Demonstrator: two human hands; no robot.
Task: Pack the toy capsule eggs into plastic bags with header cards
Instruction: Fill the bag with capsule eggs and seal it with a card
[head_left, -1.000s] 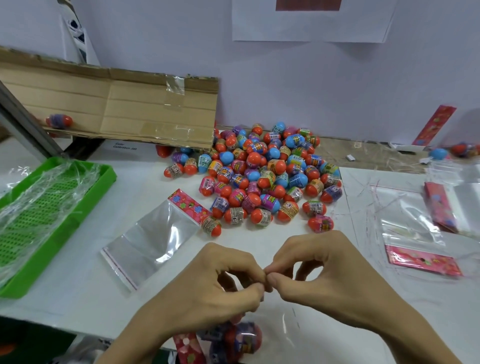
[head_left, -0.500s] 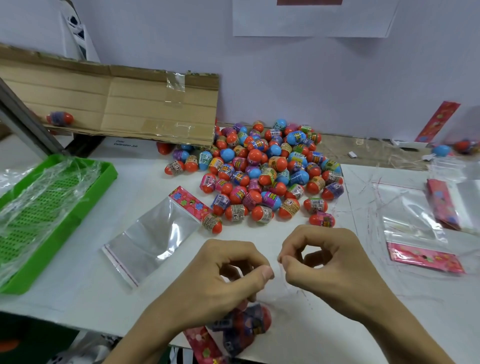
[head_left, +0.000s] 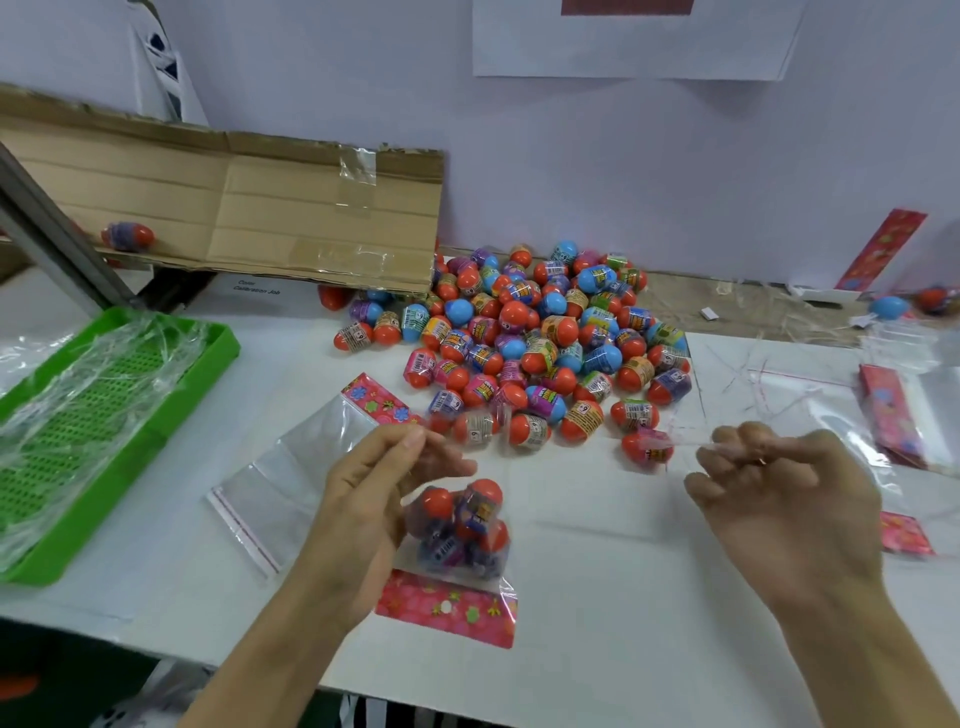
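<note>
Lying on the white table (head_left: 597, 639), the filled bag (head_left: 457, 551) holds several capsule eggs; its long axis runs toward and away from the person, pink header card (head_left: 447, 605) at the near end, sealed clear end pointing at the egg pile (head_left: 524, 338). The left hand (head_left: 363, 499) rests against the bag's left side, fingers loosely curled; motion blur hides whether it grips the film. The right hand (head_left: 779, 493), well right of the bag, pinches a thin clear strip (head_left: 675, 441). An empty bag (head_left: 291, 467) lies just left of the filled bag, a green tray (head_left: 218, 353) farther left. Bare tabletop lies between the filled bag and the right hand.
</note>
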